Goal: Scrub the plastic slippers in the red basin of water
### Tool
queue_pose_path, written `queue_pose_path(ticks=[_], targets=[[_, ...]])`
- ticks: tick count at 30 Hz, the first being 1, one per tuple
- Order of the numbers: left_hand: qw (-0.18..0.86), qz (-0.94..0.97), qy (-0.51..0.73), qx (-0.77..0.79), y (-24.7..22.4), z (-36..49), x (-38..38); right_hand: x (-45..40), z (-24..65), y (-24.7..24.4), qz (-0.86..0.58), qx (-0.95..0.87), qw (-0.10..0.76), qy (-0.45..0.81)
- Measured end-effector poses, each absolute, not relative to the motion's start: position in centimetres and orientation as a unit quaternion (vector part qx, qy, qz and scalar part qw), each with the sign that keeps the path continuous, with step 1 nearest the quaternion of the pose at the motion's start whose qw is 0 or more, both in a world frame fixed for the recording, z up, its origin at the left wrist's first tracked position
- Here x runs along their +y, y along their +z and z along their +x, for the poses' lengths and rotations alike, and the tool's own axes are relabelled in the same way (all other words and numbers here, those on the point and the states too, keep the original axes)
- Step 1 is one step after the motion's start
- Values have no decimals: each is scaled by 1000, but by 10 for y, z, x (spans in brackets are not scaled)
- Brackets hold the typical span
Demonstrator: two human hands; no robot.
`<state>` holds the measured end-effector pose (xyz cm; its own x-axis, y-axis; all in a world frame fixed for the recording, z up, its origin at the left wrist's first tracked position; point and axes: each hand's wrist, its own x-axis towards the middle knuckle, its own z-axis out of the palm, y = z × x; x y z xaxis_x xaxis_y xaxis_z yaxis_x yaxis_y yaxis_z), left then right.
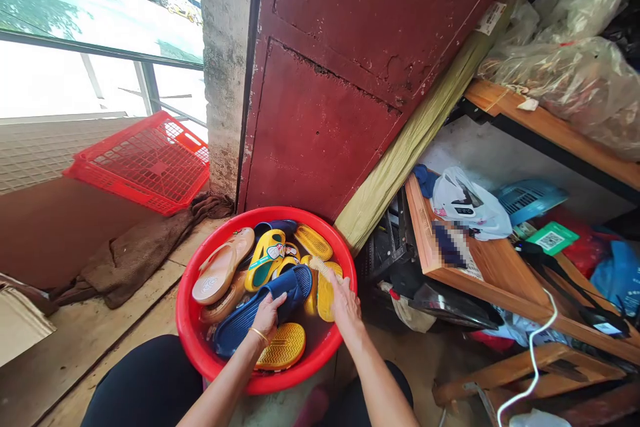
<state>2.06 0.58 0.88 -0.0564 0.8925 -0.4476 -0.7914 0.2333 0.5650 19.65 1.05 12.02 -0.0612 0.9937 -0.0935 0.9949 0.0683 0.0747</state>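
A red round basin [186, 320] holds dark water and several slippers and sandals. My left hand [269, 315], with a bracelet at the wrist, is closed on a dark blue slipper [235, 320] at the basin's middle. In my right hand [345, 300] is a pale brush [320, 267], its head near the toe of the blue slipper. Beige sandals [217, 277] lie at the left side. Yellow sandals [265, 257] sit toward the back, and a yellow slipper [283, 347] shows its ridged sole in front of my left hand.
Behind the basin stands a dark red door [325, 140]. A red plastic crate [150, 167] and a brown cloth [135, 253] lie at the left. Wooden shelving [480, 280] with bags and a white cable [535, 353] stands at the right. My knees flank the basin.
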Motion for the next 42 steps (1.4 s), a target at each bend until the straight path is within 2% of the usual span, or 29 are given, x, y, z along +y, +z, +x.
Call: queue_pose_path(ticks=[25,33,37,42], targets=[[680,67,625,376,15,23,6,11,184,117,651,754,74,-47],[679,59,625,379,16,22,6,15,200,123,682,729,49,-32],[676,55,631,376,15,22,8,-4,210,113,647,759,67,-37],[682,59,624,377,13,24,8,-3,218,114,693,716,86,7]])
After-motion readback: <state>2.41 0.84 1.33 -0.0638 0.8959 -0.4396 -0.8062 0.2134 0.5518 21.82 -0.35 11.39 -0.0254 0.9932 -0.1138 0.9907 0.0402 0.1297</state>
